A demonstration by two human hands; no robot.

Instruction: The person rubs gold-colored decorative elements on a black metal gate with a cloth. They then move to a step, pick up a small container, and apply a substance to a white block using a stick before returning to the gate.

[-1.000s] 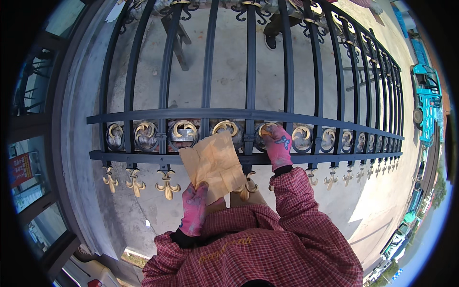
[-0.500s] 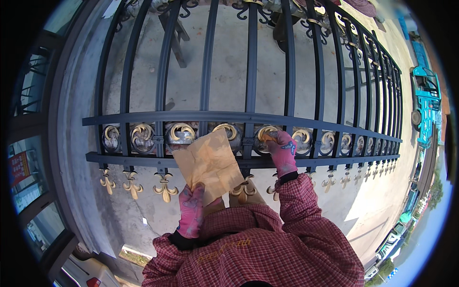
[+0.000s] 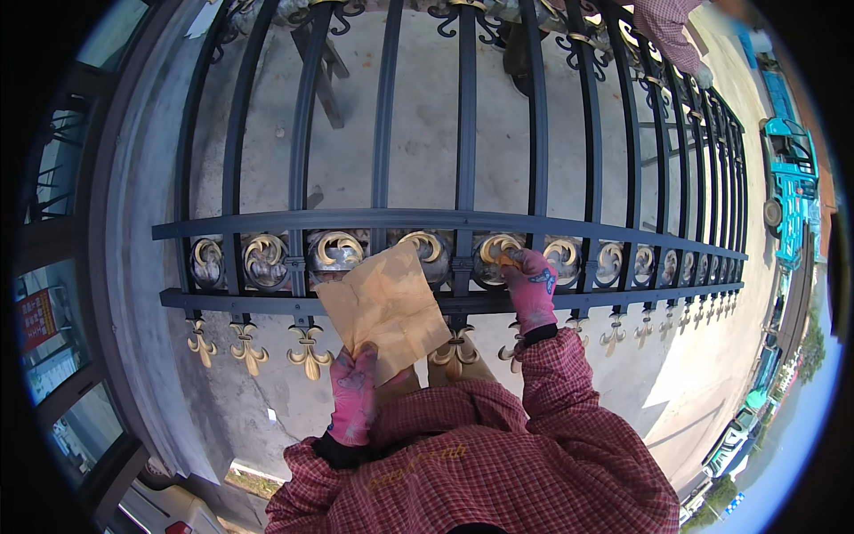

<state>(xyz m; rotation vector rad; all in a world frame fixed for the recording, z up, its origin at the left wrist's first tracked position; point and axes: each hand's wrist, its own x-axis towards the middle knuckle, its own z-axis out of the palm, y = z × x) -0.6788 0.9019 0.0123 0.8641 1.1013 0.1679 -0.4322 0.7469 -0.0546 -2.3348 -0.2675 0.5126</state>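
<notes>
Our right hand [image 3: 534,280] curls its gloved fingers against the gold scroll [image 3: 498,243] just ahead of it; we cannot tell whether they pinch anything. To its left and nearer us, our left hand [image 3: 354,383] grasps the lower edge of the brown sheet [image 3: 387,303], which fans out ahead over the lower rail [image 3: 231,301]. We do well to keep the fingertips light along the scroll's curve and the sheet clear of the right hand.
</notes>
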